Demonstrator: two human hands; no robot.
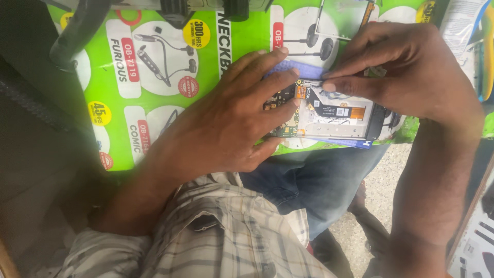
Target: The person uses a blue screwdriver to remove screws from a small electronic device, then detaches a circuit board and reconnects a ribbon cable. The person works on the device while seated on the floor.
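Opened phone steadied by one hand and worked on by the other, over a green printed sheet

The opened phone (329,116), back cover off and circuit board exposed, lies flat near the right of the green printed sheet (154,128), which serves as a work surface above the person's lap. The left hand (226,123) lies palm down, fingers spread and pressing the phone's left end, apparently to keep it from sliding. The right hand (406,67) comes in from the far right with thumb and forefinger pinched together at the phone's far edge; whether they clamp a small tool or part cannot be told. A checked shirt (216,231) fills the near foreground
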